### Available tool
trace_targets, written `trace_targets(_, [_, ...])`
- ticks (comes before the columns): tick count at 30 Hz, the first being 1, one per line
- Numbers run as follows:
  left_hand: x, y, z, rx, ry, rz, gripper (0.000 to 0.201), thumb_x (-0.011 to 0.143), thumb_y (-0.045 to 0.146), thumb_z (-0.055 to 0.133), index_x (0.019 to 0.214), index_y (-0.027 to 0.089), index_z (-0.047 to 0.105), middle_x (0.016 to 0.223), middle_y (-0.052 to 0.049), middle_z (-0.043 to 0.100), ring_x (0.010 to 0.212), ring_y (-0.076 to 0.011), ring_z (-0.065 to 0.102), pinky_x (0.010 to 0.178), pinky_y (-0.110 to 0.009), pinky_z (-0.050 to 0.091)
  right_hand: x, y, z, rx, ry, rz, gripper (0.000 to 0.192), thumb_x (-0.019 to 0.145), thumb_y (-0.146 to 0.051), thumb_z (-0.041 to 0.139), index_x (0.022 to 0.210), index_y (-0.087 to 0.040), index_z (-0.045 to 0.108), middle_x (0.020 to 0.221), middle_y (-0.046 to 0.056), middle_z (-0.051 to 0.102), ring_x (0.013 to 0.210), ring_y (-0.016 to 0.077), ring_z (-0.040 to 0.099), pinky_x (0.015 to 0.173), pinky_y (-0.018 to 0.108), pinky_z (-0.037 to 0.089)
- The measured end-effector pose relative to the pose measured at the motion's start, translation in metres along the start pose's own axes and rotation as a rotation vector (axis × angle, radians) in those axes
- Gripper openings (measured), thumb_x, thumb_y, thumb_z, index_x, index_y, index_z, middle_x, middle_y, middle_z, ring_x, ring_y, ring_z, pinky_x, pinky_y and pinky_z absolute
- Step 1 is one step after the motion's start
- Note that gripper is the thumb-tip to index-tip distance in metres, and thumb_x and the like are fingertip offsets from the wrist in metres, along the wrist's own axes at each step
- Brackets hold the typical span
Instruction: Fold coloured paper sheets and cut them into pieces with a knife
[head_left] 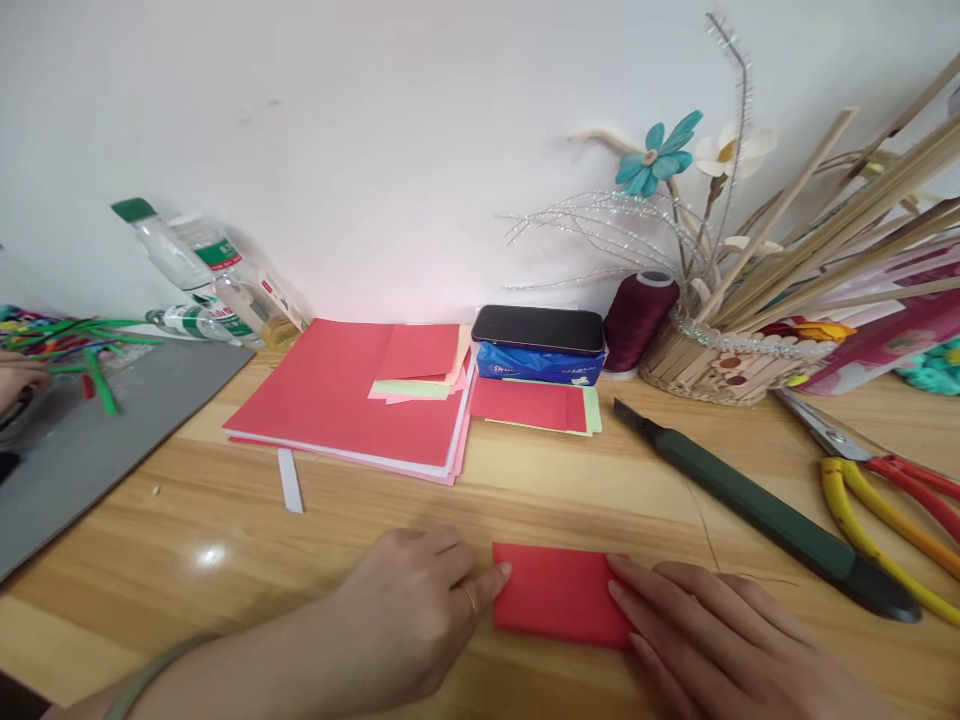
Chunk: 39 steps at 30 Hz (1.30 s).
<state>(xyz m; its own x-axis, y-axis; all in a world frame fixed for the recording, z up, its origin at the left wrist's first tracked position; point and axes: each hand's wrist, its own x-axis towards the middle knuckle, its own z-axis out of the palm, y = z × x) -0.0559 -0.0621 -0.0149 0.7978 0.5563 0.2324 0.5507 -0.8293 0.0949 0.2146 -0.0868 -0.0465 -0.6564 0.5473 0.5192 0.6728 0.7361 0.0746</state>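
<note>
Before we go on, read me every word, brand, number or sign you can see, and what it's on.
No text reads for certain.
Blue packet under the phone: white lettering, too small and blurred to read.
Green label on a plastic bottle: white marks, too blurred to read.
Red paper in hand: no writing visible.
Utility knife: no writing visible.

Soft, even light fills the frame, keeping the pale wall bright, with one small glare spot shining on the bench at lower left. Faint, soft-edged shadows lie around the fingers at lower centre. Wide-angle distortion stretches the sticks at upper right, and the bottles at left look slightly blurred.
</note>
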Motion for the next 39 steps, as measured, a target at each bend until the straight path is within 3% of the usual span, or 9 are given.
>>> trace_targets(6, [0.006,-0.006,-0.003,-0.019,-0.075,0.014,0.022,0.091,0.014,0.040,0.073,0.014,0.054,0.077,-0.004,0.053,0.069,-0.0143,0.046,0.057,-0.026,0.037,0.018,-0.001,-0.013,0.015,-0.033,0.007,0.037,0.092,-0.016,0.028,0.093,-0.020,0.065,0.097,-0.001,0.070,0.088,0.0162,0.059,0.083,0.032,0.039])
trace_targets(14, [0.006,-0.010,0.002,-0.106,0.026,0.066,0.030,0.091,0.012,0.039,0.066,0.013,0.056,0.082,-0.006,0.057,0.076,-0.0130,0.052,0.067,-0.024,0.044,0.019,-0.008,-0.017,-0.032,-0.095,-0.025,0.037,0.092,-0.018,0.030,0.104,-0.017,0.065,0.096,0.003,0.069,0.088,0.0188,0.057,0.079,0.033,0.043])
trace_targets(22, [0.022,-0.013,0.001,0.078,0.041,0.193,0.023,0.094,0.016,0.039,0.088,0.012,0.062,0.070,-0.002,0.055,0.067,-0.0130,0.049,0.060,-0.025,0.041,0.017,-0.012,-0.010,-0.059,-0.098,-0.041,0.029,0.085,-0.013,0.041,0.101,-0.010,0.065,0.092,0.011,0.066,0.084,0.0235,0.056,0.075,0.039,0.048])
trace_targets(27, [0.043,-0.012,0.003,0.146,-0.019,0.359,0.022,0.095,0.025,0.040,0.093,0.021,0.062,0.075,0.000,0.055,0.069,-0.0139,0.048,0.054,-0.026,0.033,0.020,-0.015,-0.010,-0.069,-0.089,-0.039,0.026,0.083,-0.011,0.042,0.096,-0.008,0.065,0.089,0.012,0.064,0.081,0.0240,0.054,0.070,0.040,0.049])
trace_targets(31, [0.044,-0.008,0.003,0.168,-0.091,0.408,0.023,0.097,0.029,0.035,0.109,0.027,0.055,0.080,0.001,0.053,0.067,-0.0138,0.046,0.049,-0.027,0.029,0.021,-0.017,-0.011,-0.029,-0.077,0.001,0.024,0.084,-0.015,0.043,0.092,-0.008,0.065,0.084,0.011,0.062,0.078,0.0229,0.053,0.067,0.038,0.049])
trace_targets(36, [0.032,0.007,0.003,0.270,-0.157,0.410,0.029,0.095,0.022,0.039,0.121,0.019,0.050,0.081,-0.001,0.052,0.068,-0.0143,0.048,0.051,-0.028,0.036,0.018,-0.016,-0.012,-0.023,-0.098,0.016,0.025,0.085,-0.020,0.043,0.095,-0.010,0.064,0.089,0.011,0.063,0.082,0.0222,0.053,0.071,0.037,0.049])
trace_targets(39, [0.019,0.021,0.005,0.408,-0.151,0.369,0.037,0.091,0.023,0.044,0.125,0.010,0.049,0.093,-0.006,0.055,0.076,-0.0163,0.051,0.058,-0.029,0.041,0.017,-0.015,-0.013,-0.029,-0.125,0.009,0.027,0.086,-0.023,0.044,0.099,-0.010,0.064,0.095,0.013,0.064,0.087,0.0230,0.054,0.073,0.038,0.049])
